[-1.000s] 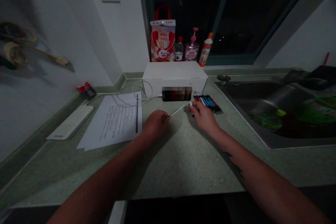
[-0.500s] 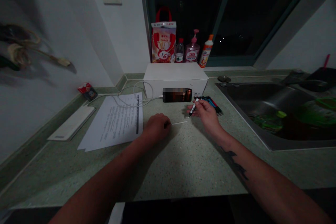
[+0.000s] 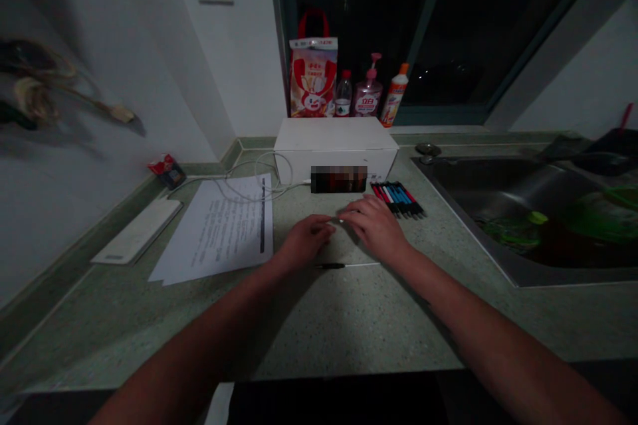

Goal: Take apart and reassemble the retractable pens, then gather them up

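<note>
My left hand [image 3: 305, 242] and my right hand [image 3: 375, 229] meet over the counter, fingertips nearly touching. Both are closed in a pinch around a small piece near the fingertips, mostly hidden and too small to name. Just in front of the hands, a thin white rod with a black part at its left end, like a pen refill [image 3: 361, 264], lies flat on the counter. Right behind my right hand a row of several pens [image 3: 399, 199], black with red, blue and white parts, lies side by side. A phone [image 3: 339, 180] leans on a white box [image 3: 333, 136].
Printed sheets [image 3: 219, 232] and a white flat box [image 3: 137, 232] lie on the left. A white cable [image 3: 249, 198] runs to the phone. The steel sink [image 3: 468, 226] is at the right. A bag [image 3: 314, 80] and several bottles [image 3: 367, 96] stand by the window.
The refill left my left hand and now lies on the counter nearer to me. My right hand moved left to meet my left hand; the white-and-black pen it held no longer shows there.
</note>
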Demonstrator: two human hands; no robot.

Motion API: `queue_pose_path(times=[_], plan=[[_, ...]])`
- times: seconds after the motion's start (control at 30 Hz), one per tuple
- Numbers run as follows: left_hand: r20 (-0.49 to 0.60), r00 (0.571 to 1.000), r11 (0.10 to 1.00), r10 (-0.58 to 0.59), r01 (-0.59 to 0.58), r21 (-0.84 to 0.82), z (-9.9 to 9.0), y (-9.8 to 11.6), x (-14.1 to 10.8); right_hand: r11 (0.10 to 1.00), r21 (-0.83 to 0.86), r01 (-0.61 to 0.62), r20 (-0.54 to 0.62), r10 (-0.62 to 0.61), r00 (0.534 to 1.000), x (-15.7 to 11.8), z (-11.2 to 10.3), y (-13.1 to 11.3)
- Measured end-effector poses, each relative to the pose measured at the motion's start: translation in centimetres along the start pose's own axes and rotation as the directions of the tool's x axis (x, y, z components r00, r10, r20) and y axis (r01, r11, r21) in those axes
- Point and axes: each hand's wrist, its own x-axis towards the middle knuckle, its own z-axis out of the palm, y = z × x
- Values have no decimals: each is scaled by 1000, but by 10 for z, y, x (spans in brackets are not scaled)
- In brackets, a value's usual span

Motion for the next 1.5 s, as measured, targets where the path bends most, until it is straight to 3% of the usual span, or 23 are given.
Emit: queue_pose_path(times=[0.1, 0.27, 0.43, 0.53, 0.6, 0.67, 0.73, 0.8, 0.87, 0.97, 1.03, 1.27, 1.5], plan=[[119, 993, 998, -4, 11, -56, 0, 1, 0, 994, -79, 82, 15, -81, 997, 2, 1, -4], [97, 995, 1000, 17, -15, -23, 1, 0, -1, 987, -94, 129, 48, -125, 991, 2, 3, -8], [34, 999, 1000, -11, 12, -29, 1, -2, 3, 999, -37, 30, 55, -28, 998, 0, 1, -10], [-32, 999, 1000, -8, 8, 5, -1, -4, 5, 988, 104, -110, 27, 108, 994, -1, 3, -9], [-100, 993, 991, 63, -50, 127, -4, -5, 6, 929, 265, -258, -5, 269, 963, -2, 8, -6], [-122, 979, 951, 166, -127, 281, -6, -5, 6, 801, 466, -377, -11, 431, 902, -3, 17, 0], [-81, 968, 894, 237, -185, 408, -7, -6, 6, 637, 646, -421, 21, 536, 844, -4, 27, 6], [-21, 965, 840, 263, -219, 496, -6, -7, 5, 571, 697, -435, 47, 568, 822, -4, 34, 11], [27, 962, 798, 272, -241, 552, -3, -9, 4, 662, 603, -445, 47, 528, 848, -5, 35, 13], [69, 958, 757, 280, -264, 597, 0, -11, 5, 860, 340, -380, 90, 373, 924, -5, 30, 9], [81, 958, 740, 275, -265, 618, 0, -11, 5, 922, 220, -318, 143, 292, 946, -5, 25, 5], [62, 967, 723, 248, -227, 653, -4, -5, 2, 951, 13, -308, 198, 299, 934, -7, 11, 7], [58, 963, 691, 264, -231, 686, -1, -7, 6, 962, -6, -273, 200, 268, 942, 3, 21, 2]])
